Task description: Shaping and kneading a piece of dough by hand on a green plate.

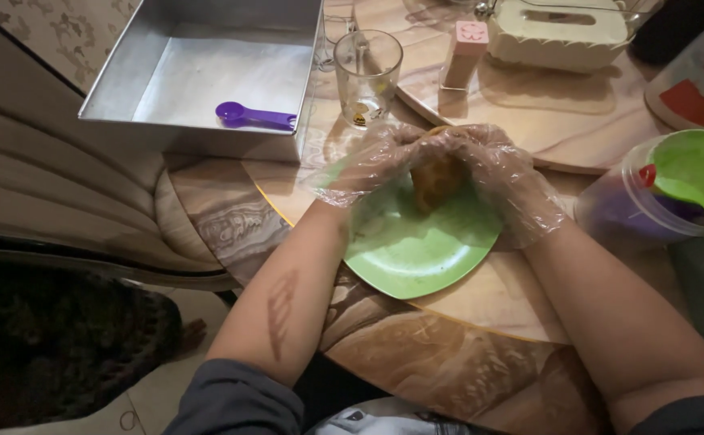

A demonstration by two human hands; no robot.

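Shaping step in hand: gloved left hand [368,161] and right hand [497,181] are clamped together around a brown dough lump [435,181] above the green plate [416,242]; next calls for even pressure.

Both hands wore loose, clear plastic gloves of the thin disposable kind. The glove on the left hand [372,161] was crinkled all over and caught the light in small creases, and its open cuff flared out at the wrist. The glove on the right hand [501,181] was just as wrinkled and ended in a baggy edge a little past the wrist. Above the gloves both forearms were bare. The left forearm carried a darker streaked mark on its inner side. Dark grey sleeves were pushed up near the elbows.
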